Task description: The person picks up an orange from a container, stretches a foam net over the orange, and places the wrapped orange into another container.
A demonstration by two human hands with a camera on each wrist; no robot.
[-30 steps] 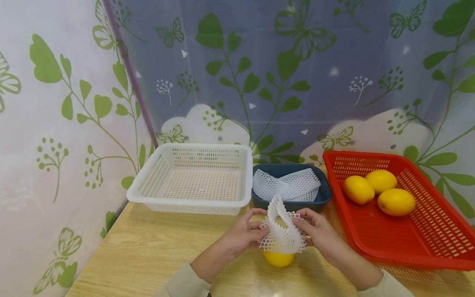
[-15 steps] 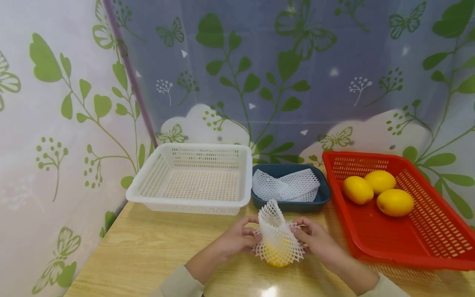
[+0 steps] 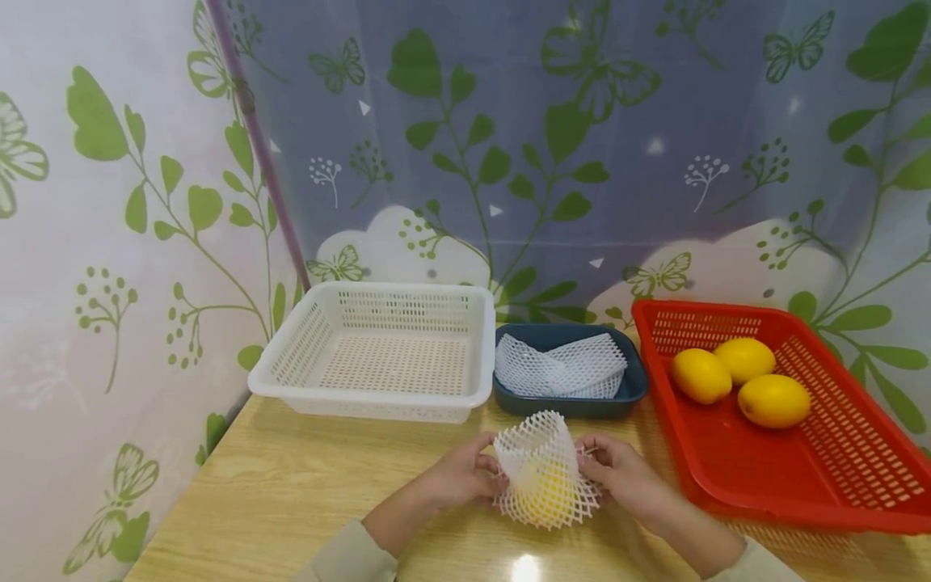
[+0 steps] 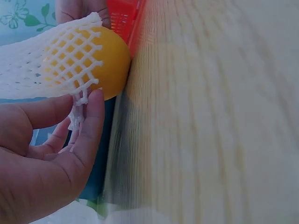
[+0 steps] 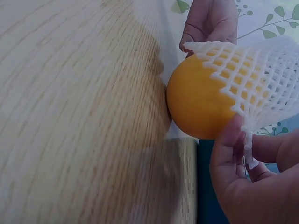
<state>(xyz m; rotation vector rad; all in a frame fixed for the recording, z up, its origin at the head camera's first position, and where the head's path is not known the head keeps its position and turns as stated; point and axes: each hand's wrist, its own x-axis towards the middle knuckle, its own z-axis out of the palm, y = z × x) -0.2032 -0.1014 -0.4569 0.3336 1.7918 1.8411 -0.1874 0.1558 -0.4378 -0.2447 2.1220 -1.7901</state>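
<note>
A white foam fruit net (image 3: 529,444) stands over a yellow lemon (image 4: 115,63) on the table in front of me. The net's upper end is an open tube, while its flared lower edge spreads around the fruit. At the left edge of the mesh my left hand (image 3: 464,473) pinches the net between thumb and fingers. Opposite it, my right hand (image 3: 624,478) pinches the right edge the same way. Both wrist views show the lemon's lower part bare below the mesh, with the fruit on the wooden surface.
A white plastic basket (image 3: 378,409) stands behind to the left. Beside it, a dark blue tray (image 3: 570,406) holds more white foam nets (image 3: 589,364). On the right, a red basket (image 3: 727,461) contains three lemons (image 3: 774,402). A patterned curtain (image 3: 465,145) rises behind them.
Both hands have drawn the net downward over the lemon, so the mesh covers far more of it. The net's upper end has opened out into a wider tube.
</note>
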